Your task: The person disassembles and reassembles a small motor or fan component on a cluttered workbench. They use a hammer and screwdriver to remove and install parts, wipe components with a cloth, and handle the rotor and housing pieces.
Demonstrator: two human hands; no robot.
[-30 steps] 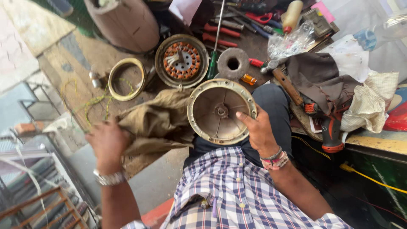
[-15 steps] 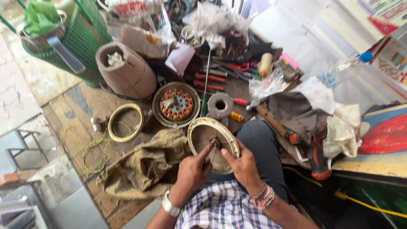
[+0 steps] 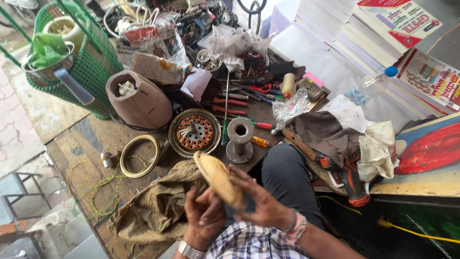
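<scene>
Right-hand fingers [image 3: 242, 178] clamp across the rim of a round metal cover [image 3: 220, 180], tilted edge-on so its face turns toward the person. The left hand [image 3: 205, 213] cups it from below, fingers curled against it. Both hands hold it above the lap, just off the bench's near edge [image 3: 91, 201], beside a crumpled brown cloth [image 3: 153, 206] and wound stator [image 3: 194, 132].

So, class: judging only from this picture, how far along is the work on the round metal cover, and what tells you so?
Done: the motor is apart; the wound stator, brass ring and brown housing lie separate on the bench. In hand: both the left hand and the right hand hold the round metal cover tilted on edge over the lap. Left: nothing is rejoined; screwdrivers lie unused.
</scene>
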